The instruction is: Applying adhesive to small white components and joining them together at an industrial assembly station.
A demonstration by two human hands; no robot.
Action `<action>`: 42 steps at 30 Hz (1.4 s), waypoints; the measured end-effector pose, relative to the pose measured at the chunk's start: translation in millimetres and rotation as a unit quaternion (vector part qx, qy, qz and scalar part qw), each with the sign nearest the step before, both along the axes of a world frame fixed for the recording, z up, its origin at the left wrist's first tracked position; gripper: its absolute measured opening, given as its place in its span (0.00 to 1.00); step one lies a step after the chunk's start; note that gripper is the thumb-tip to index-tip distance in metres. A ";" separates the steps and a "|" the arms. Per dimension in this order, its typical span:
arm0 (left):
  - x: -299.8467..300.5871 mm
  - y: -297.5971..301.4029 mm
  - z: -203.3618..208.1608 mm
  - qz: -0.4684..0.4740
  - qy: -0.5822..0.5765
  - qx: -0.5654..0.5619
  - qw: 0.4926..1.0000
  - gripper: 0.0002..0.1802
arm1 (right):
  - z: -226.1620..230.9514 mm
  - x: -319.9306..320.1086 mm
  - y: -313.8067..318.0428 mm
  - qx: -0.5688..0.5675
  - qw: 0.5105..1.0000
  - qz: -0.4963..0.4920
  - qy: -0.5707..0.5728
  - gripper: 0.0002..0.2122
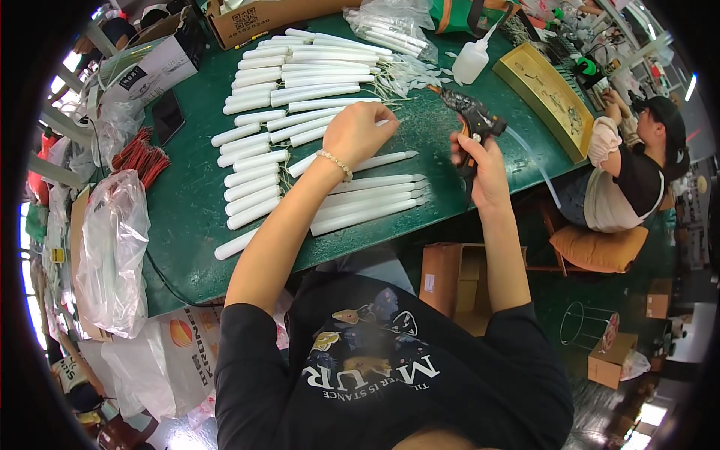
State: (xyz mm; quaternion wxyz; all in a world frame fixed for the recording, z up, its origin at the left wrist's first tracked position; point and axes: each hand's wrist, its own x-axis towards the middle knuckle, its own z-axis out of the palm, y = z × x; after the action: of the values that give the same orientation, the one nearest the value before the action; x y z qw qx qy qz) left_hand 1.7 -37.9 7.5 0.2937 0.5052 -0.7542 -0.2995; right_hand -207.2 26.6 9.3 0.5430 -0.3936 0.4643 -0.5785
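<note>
My right hand (489, 171) is wrapped round the handle of a black glue gun (474, 118), with a long translucent glue stick (534, 159) sticking out of its back. The nozzle points left. My left hand (358, 133) is above the rows of white candle-shaped tubes, its fingers curled and pressed together; what they pinch is hidden. Many white tubes (322, 91) lie side by side, thin wires and clear tips at their right ends. Nearer me, several longer white taper candles (367, 212) with clear flame-shaped tips lie in a row.
A white squeeze bottle (471, 60) and a yellow tray (547, 101) of small parts stand at right. Bagged candles (394, 34) and a cardboard box (277, 19) lie at the back. Red wires (141, 157) lie at left on the green table (187, 259). A co-worker (630, 165) sits at right.
</note>
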 end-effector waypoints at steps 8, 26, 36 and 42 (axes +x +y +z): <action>1.7 -1.1 0.5 0.020 -0.004 -0.004 1.000 0.13 | -0.4 10.6 23.7 0.029 0.970 -0.015 0.242 0.11; 2.5 -1.4 -0.3 0.013 -0.005 0.018 1.000 0.14 | -12.0 19.6 18.7 -0.041 0.972 -0.037 0.229 0.12; 2.7 -2.0 -0.2 0.012 -0.008 0.026 1.000 0.14 | -13.2 19.4 18.2 -0.039 0.972 -0.044 0.229 0.12; 3.1 -0.9 0.9 0.012 -0.007 0.030 0.999 0.14 | -11.4 20.2 19.4 -0.039 0.972 -0.044 0.226 0.12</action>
State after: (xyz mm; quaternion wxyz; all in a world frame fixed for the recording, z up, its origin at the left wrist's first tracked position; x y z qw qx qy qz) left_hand 4.8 -38.8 8.3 0.2763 0.5253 -0.7407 -0.3147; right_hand -187.0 46.0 -2.2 0.3822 -0.5141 0.5686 -0.5161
